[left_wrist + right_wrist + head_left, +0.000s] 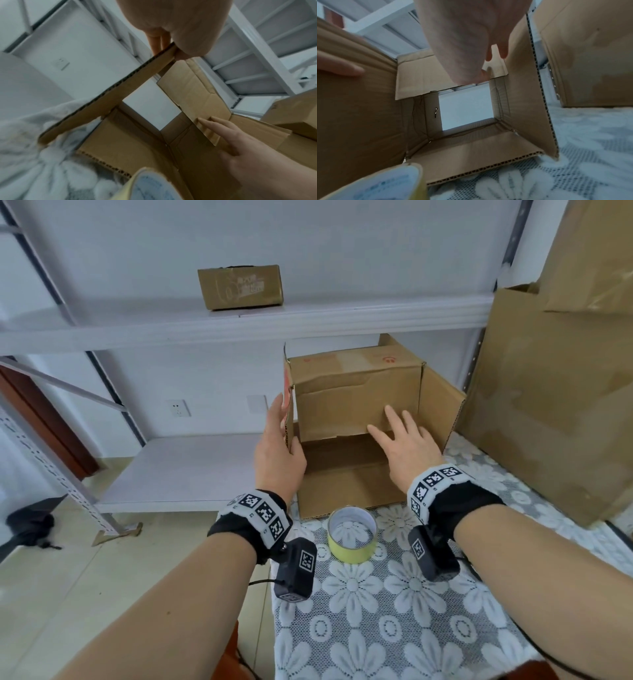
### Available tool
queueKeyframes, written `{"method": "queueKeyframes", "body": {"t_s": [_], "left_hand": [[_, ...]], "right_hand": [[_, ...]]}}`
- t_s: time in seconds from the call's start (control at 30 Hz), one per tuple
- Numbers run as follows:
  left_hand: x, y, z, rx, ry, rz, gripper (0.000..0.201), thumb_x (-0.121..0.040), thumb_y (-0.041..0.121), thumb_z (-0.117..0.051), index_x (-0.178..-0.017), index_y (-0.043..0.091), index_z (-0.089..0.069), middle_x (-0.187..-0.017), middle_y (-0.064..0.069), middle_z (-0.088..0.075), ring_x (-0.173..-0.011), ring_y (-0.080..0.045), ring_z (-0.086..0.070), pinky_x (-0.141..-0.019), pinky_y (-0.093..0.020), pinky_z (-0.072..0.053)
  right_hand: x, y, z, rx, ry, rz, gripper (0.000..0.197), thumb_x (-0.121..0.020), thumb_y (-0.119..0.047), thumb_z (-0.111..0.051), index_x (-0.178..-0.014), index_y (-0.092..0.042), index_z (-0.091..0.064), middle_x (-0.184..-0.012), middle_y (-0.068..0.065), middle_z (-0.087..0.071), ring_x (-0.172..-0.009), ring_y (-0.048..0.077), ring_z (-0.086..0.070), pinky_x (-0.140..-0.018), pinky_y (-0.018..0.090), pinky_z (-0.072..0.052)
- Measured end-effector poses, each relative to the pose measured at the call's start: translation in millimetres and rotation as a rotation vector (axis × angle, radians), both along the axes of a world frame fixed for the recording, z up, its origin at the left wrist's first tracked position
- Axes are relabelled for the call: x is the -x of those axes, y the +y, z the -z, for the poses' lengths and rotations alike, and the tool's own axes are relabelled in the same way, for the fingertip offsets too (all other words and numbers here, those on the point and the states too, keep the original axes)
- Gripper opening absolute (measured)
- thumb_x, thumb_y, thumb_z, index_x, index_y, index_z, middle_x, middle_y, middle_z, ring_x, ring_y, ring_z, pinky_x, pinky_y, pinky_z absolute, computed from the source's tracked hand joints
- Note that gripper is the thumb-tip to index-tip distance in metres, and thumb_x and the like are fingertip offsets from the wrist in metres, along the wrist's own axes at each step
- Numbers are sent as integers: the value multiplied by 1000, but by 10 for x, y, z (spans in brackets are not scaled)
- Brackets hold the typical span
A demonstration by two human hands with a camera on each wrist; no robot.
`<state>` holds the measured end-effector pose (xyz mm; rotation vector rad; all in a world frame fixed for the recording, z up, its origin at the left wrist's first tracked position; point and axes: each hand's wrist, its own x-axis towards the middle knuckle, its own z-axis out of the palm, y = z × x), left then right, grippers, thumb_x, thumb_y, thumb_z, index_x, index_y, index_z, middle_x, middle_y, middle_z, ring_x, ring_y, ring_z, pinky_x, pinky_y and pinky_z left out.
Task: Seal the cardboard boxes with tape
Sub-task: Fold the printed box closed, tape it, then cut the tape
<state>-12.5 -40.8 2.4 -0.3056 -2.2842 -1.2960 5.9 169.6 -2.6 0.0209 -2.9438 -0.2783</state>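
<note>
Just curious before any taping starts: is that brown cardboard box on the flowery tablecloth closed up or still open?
Open. The brown cardboard box lies on its side, flaps spread, and daylight shows straight through its far end.

the left hand [279, 451] hides its thumb behind the open box [356, 419] flap. the tape roll [385, 185] is cut off by the right wrist view's lower edge and blurred. print on the small shelf box [240, 287] is too small to read.

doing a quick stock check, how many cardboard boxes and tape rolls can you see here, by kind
cardboard boxes: 3, the open box being handled, the small box on the shelf, and the large box at the right
tape rolls: 1, the yellow tape roll on the lace cloth
total: 4
</note>
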Motion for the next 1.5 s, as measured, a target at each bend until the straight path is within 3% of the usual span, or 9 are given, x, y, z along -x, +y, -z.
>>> {"method": "queueKeyframes", "body": {"t_s": [0.1,0.2,0.4,0.6,0.83,0.93,1.07,1.2,1.5], "left_hand": [[66,-86,210,35,-130,-34,56,-91,2,-51,-143,20,-41,-116,2,-61,-96,-18,-59,-85,-25,-44],[112,-165,378,76,-220,-48,45,-91,9,-52,-136,14,-49,-124,-7,-63,-114,-27,-59,-98,-39,-49],[98,-180,398,51,-290,-94,28,-97,9,-51,-122,2,-57,-94,-7,-64,-91,-29,-62,-75,-28,-45],[80,-182,361,17,-339,-90,29,-98,12,-52,-124,0,-57,-91,-4,-60,-82,-22,-57,-74,-27,-44],[48,-171,294,-46,-353,-80,29,-98,10,-51,-125,3,-58,-102,-8,-65,-88,-22,-60,-76,-26,-44],[28,-180,263,-75,-352,-76,23,-98,9,-51,-119,5,-60,-93,-2,-63,-84,-19,-58,-75,-27,-45],[20,-183,244,-108,-352,-86,15,-98,8,-51,-109,6,-61,-77,7,-57,-70,-14,-56,-68,-26,-44],[-8,-134,218,-127,-309,-103,21,-99,7,-49,-116,5,-60,-86,4,-58,-84,-21,-57,-74,-26,-42],[-89,-51,258,-151,-110,-125,28,-98,9,-49,-124,8,-59,-107,4,-63,-96,-15,-57,-81,-15,-39]], "right_hand": [[53,-13,27,71,-101,-10,84,-86,3,-49,-152,-32,-10,-159,4,9,-145,33,-2,-111,41,-31],[96,-42,68,68,-205,-23,87,-84,3,-53,-151,-31,-9,-159,4,11,-146,33,1,-112,43,-29],[148,-117,276,-78,-319,-77,105,-69,-57,-74,-150,-34,-11,-158,6,4,-144,34,3,-111,62,-5],[168,-83,396,-199,-276,-54,126,-58,-56,-82,-149,-35,1,-158,6,7,-144,34,4,-109,65,-3],[78,-62,467,-195,-242,-93,105,-73,-35,-77,-150,-28,-7,-159,8,1,-145,33,3,-114,56,-13],[80,-84,452,-192,-250,-108,100,-75,-29,-75,-150,-26,-10,-158,8,-4,-145,32,-1,-114,56,-13],[59,-120,400,-139,-229,-146,68,-83,-18,-65,-142,-19,-32,-140,5,-43,-132,26,-36,-113,48,-22],[43,-97,237,-13,-124,-153,32,-89,-4,-52,-119,-14,-54,-113,3,-62,-105,23,-55,-88,33,-43],[-30,-83,176,169,142,-143,24,-92,-1,-50,-112,-12,-57,-95,5,-66,-88,28,-60,-67,33,-29]]}}
